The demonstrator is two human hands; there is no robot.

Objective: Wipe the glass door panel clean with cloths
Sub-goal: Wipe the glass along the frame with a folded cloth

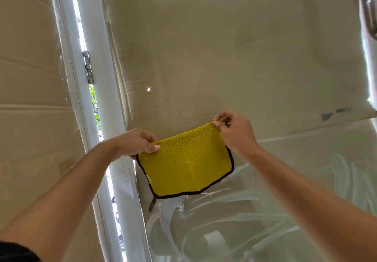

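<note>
A yellow cloth (pixel 186 161) with a black hem hangs folded in front of the glass door panel (pixel 234 57). My left hand (pixel 135 142) pinches its upper left corner, thumb on the front. My right hand (pixel 234 132) pinches the upper right corner, a little higher. The lower part of the glass (pixel 255 210) is covered in white smeared streaks. Behind the upper glass sits brown cardboard.
The white door frame (pixel 102 102) runs down the left of the panel, with a metal hinge (pixel 88 66) on it. A narrow gap beside it shows greenery outside. Another cardboard-backed pane (pixel 30 98) lies at far left.
</note>
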